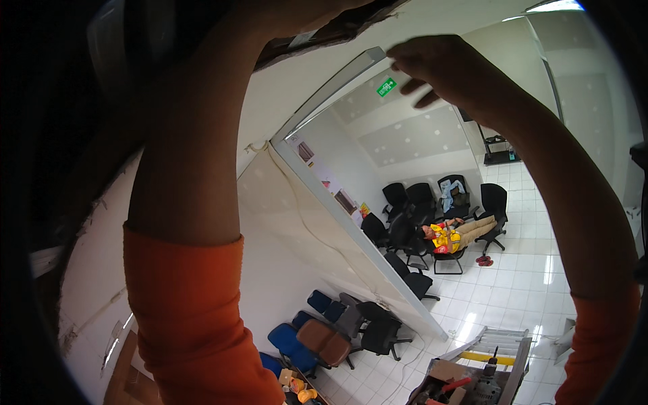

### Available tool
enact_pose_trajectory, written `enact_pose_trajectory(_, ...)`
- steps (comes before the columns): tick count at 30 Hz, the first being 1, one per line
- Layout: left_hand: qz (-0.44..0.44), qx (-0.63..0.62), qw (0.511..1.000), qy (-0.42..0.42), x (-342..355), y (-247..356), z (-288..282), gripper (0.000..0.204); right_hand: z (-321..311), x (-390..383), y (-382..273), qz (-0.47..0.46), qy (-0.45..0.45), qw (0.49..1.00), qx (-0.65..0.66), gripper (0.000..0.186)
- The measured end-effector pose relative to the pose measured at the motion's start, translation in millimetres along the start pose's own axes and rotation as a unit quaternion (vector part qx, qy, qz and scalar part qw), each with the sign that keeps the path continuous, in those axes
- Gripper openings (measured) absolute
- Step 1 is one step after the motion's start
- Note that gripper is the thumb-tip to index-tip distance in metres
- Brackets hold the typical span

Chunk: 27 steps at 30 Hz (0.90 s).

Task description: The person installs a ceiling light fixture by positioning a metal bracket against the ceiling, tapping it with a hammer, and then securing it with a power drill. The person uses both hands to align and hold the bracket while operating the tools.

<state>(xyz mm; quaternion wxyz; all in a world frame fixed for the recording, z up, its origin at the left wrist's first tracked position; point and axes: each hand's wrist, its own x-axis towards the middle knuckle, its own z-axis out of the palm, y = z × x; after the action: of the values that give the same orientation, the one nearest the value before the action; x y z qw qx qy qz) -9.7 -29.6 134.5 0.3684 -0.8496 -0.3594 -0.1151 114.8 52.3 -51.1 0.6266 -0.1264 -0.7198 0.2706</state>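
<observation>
Both my arms, in orange sleeves, reach up overhead. My left hand (pixel 297 19) goes to the broken edge of a dark opening (pixel 337 30) in the white ceiling; its fingers are hidden past the top of the picture. My right hand (pixel 449 71) is raised with its fingers apart and slightly bent, holding nothing that I can see. Its fingertips are close to the end of a grey metal beam (pixel 324 91) along the top of a white partition wall (pixel 317 209). Whether they touch it I cannot tell.
Below stands a ladder (pixel 496 341) with a power drill (pixel 489 378) and tools at its top. A person (pixel 445 237) in a yellow vest reclines across black chairs (pixel 422 196). Blue and brown chairs (pixel 324 341) stand left of the partition. A cable (pixel 297 192) hangs along it.
</observation>
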Motion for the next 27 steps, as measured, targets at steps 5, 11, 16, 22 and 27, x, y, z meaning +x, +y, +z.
enact_pose_trajectory(5,-0.04,0.04,0.995,-0.079,-7,17,-12,0.051,36,49,-4,-0.036,0.044,0.994,-0.096,0.04)
enact_pose_trajectory(11,-0.011,0.171,0.984,-0.044,-3,7,-2,0.063,51,71,-31,-0.039,0.011,0.999,-0.036,0.014)
enact_pose_trajectory(16,0.054,0.285,0.954,-0.077,0,3,5,0.071,56,76,-29,-0.038,0.0,0.998,-0.042,0.014)
enact_pose_trajectory(22,-0.067,0.117,0.99,0.035,-7,11,8,0.07,54,76,-37,-0.063,0.033,0.995,-0.067,0.018)
enact_pose_trajectory(27,-0.071,0.059,0.995,-0.046,-11,18,-2,0.068,44,69,-30,-0.156,-0.004,0.98,-0.124,0.024)
